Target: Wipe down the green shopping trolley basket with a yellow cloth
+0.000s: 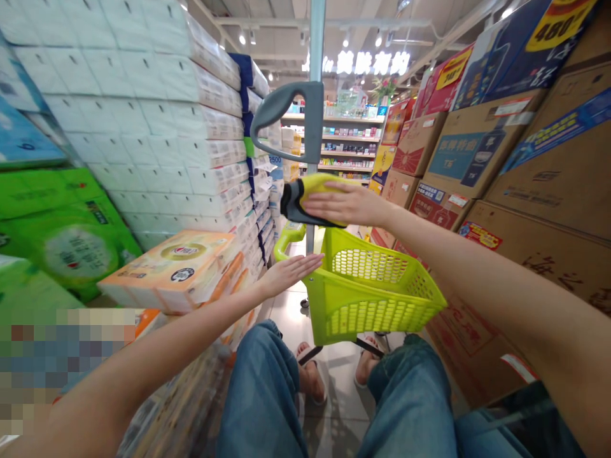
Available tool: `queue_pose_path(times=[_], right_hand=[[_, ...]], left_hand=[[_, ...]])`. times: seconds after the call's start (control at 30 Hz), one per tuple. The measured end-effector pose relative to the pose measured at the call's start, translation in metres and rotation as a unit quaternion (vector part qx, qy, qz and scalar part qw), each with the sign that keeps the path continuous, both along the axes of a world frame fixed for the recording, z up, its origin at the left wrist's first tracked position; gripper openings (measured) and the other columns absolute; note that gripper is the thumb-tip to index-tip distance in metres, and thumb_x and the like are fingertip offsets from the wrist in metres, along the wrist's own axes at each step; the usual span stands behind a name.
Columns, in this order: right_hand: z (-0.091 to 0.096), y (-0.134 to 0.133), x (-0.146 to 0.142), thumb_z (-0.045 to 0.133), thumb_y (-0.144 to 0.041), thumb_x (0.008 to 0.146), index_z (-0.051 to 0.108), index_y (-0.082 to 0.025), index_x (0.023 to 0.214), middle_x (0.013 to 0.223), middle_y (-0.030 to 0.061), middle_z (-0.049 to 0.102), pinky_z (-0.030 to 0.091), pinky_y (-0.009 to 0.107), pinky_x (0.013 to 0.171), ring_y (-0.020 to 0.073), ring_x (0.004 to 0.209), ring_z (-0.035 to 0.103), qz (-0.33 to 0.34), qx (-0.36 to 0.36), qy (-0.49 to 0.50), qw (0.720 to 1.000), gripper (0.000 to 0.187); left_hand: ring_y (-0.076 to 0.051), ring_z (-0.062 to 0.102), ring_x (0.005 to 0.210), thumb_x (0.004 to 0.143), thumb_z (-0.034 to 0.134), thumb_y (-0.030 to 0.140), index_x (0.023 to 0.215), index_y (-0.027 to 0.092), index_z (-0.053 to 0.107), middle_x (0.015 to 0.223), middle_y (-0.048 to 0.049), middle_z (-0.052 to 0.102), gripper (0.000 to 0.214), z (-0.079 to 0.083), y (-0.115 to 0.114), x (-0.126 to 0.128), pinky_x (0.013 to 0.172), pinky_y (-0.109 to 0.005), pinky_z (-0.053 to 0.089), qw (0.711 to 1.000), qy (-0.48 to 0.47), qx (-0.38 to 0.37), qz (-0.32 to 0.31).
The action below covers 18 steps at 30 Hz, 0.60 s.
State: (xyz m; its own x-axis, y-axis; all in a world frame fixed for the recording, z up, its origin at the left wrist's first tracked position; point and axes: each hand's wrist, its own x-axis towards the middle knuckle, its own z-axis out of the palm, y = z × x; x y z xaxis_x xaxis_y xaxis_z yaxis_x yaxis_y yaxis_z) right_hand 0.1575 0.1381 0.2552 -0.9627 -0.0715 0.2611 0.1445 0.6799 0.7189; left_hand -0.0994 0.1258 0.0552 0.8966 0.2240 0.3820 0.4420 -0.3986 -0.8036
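My right hand [344,203] lies flat, fingers stretched, on a yellow and black cloth-like thing [300,194] pressed against the grey upright pole [315,83] of a lime green shopping basket [377,292]. My left hand [291,272] reaches forward with the palm up and the fingers straight, just left of the basket's near corner, holding nothing. A grey handle [286,121] juts from the pole above both hands. My knees in blue jeans [267,394] show at the bottom.
Stacked white tissue packs [157,102] wall the left side, with green packs [62,235] and an orange pack [176,270] lower down. Brown cartons [539,172] line the right. A tiled aisle floor [291,305] runs ahead to store shelves [348,146].
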Motion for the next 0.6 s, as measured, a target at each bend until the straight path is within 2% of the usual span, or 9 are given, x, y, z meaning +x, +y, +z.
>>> queue_pose_path(times=[0.1, 0.17, 0.2, 0.27, 0.33, 0.4, 0.47, 0.53, 0.6], right_hand=[[0.043, -0.002, 0.000, 0.028, -0.015, 0.103, 0.022, -0.029, 0.153, 0.156, -0.0033, 0.034, 0.014, 0.033, 0.126, 0.0086, 0.144, 0.030, -0.052, 0.008, 0.046, 0.998, 0.052], [0.051, -0.004, -0.001, 0.025, -0.016, 0.104, 0.023, -0.029, 0.153, 0.156, -0.0036, 0.033, 0.011, 0.032, 0.126, 0.0077, 0.145, 0.029, -0.065, 0.011, 0.044, 0.997, 0.050], [0.048, -0.005, -0.002, 0.025, -0.016, 0.104, 0.024, -0.028, 0.152, 0.156, -0.0031, 0.033, 0.011, 0.032, 0.126, 0.0082, 0.145, 0.029, -0.069, 0.015, 0.046, 0.996, 0.050], [0.030, -0.007, -0.005, 0.028, -0.015, 0.103, 0.028, -0.025, 0.151, 0.156, -0.0015, 0.035, 0.012, 0.035, 0.126, 0.0107, 0.145, 0.030, -0.071, 0.030, 0.072, 0.994, 0.049], [-0.003, -0.008, -0.007, 0.033, -0.016, 0.102, 0.034, -0.025, 0.149, 0.154, -0.0009, 0.040, 0.017, 0.035, 0.126, 0.0115, 0.144, 0.033, -0.054, 0.034, 0.095, 0.993, 0.048], [-0.040, -0.008, -0.009, 0.037, -0.017, 0.100, 0.042, -0.026, 0.145, 0.150, -0.0011, 0.046, 0.022, 0.030, 0.124, 0.0103, 0.141, 0.039, -0.019, 0.030, 0.075, 0.997, 0.046], [-0.070, -0.008, -0.009, 0.037, -0.018, 0.100, 0.048, -0.023, 0.141, 0.146, -0.0008, 0.052, 0.027, 0.027, 0.122, 0.0102, 0.137, 0.044, 0.016, 0.041, 0.018, 0.999, 0.042], [-0.081, -0.007, -0.007, 0.036, -0.018, 0.100, 0.051, -0.020, 0.138, 0.144, -0.0014, 0.054, 0.030, 0.027, 0.121, 0.0112, 0.136, 0.046, 0.034, 0.057, -0.033, 0.997, 0.041], [-0.068, -0.005, -0.005, 0.036, -0.017, 0.100, 0.049, -0.020, 0.139, 0.146, -0.0017, 0.052, 0.030, 0.029, 0.121, 0.0118, 0.137, 0.045, 0.035, 0.059, -0.055, 0.996, 0.042]], left_hand=[[-0.013, 0.016, 0.150, 0.090, 0.039, 0.003, 0.151, 0.015, 0.031, 0.164, -0.0026, 0.008, 0.062, 0.003, -0.003, 0.001, 0.119, -0.025, 0.027, 1.000, 0.001, 0.024, 0.005], [-0.013, 0.015, 0.150, 0.091, 0.039, 0.004, 0.151, 0.015, 0.030, 0.164, -0.0025, 0.009, 0.062, 0.003, -0.004, 0.001, 0.119, -0.026, 0.027, 0.999, 0.007, 0.030, 0.012], [-0.013, 0.015, 0.150, 0.091, 0.039, 0.004, 0.151, 0.015, 0.029, 0.164, -0.0025, 0.009, 0.062, 0.003, -0.004, 0.001, 0.119, -0.026, 0.027, 0.999, 0.009, 0.030, 0.014], [-0.012, 0.015, 0.150, 0.091, 0.040, 0.003, 0.152, 0.015, 0.028, 0.164, -0.0022, 0.010, 0.063, 0.002, -0.004, 0.001, 0.119, -0.026, 0.027, 0.999, 0.010, 0.030, 0.015], [-0.012, 0.017, 0.149, 0.090, 0.040, 0.003, 0.151, 0.016, 0.029, 0.164, -0.0017, 0.011, 0.063, 0.000, -0.003, 0.000, 0.119, -0.026, 0.028, 1.000, 0.009, 0.025, 0.016], [-0.012, 0.024, 0.148, 0.090, 0.040, 0.002, 0.150, 0.016, 0.032, 0.163, -0.0025, 0.018, 0.062, -0.004, 0.001, -0.001, 0.118, -0.027, 0.030, 1.000, 0.006, 0.006, 0.010], [-0.011, 0.036, 0.142, 0.089, 0.040, 0.001, 0.149, 0.016, 0.034, 0.159, -0.0043, 0.029, 0.062, -0.008, 0.005, -0.002, 0.115, -0.025, 0.035, 1.000, 0.003, -0.019, -0.003], [-0.009, 0.042, 0.138, 0.089, 0.040, 0.000, 0.149, 0.017, 0.035, 0.157, -0.0045, 0.035, 0.062, -0.010, 0.008, -0.002, 0.113, -0.024, 0.038, 1.000, 0.001, -0.028, -0.010], [-0.010, 0.037, 0.141, 0.090, 0.039, 0.002, 0.149, 0.017, 0.035, 0.159, -0.0034, 0.030, 0.061, -0.008, 0.007, -0.001, 0.114, -0.025, 0.036, 1.000, 0.000, -0.025, -0.007]])
